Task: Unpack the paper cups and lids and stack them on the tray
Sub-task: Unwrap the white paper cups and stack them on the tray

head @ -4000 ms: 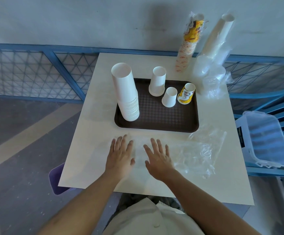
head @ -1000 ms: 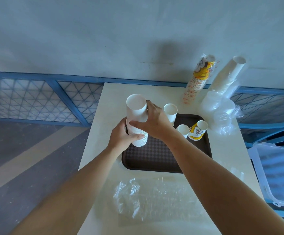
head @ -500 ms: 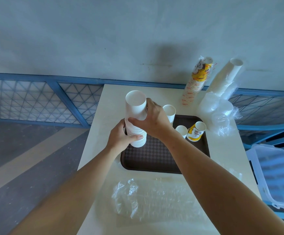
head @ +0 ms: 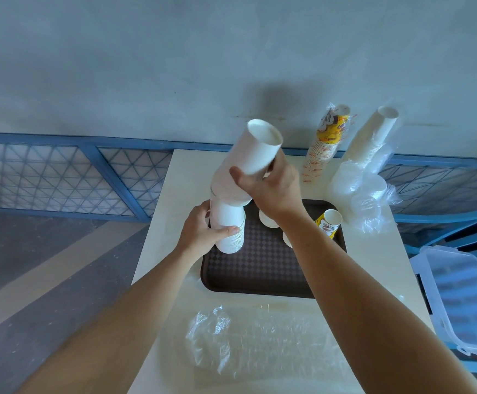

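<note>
A dark brown tray [head: 260, 277] lies on the cream table. On its left corner stands the lower part of a white paper cup stack [head: 228, 226], and my left hand [head: 200, 234] grips it. My right hand [head: 271, 191] grips the upper part of the stack [head: 248, 163], which is tilted to the right and lifted off the lower part. A yellow printed cup [head: 328, 223] stands upside down on the tray's right side. White cups behind my right arm are mostly hidden.
A wrapped sleeve of printed cups [head: 325, 140], a wrapped sleeve of white cups [head: 374, 137] and bagged lids [head: 362, 194] stand at the table's back right. An empty plastic wrapper [head: 254, 342] lies near the front edge. A clear plastic box [head: 465, 297] sits to the right.
My right hand has tilted the upper part of the white stack to the right and raised it off the lower part. My left hand stays on the lower part.
</note>
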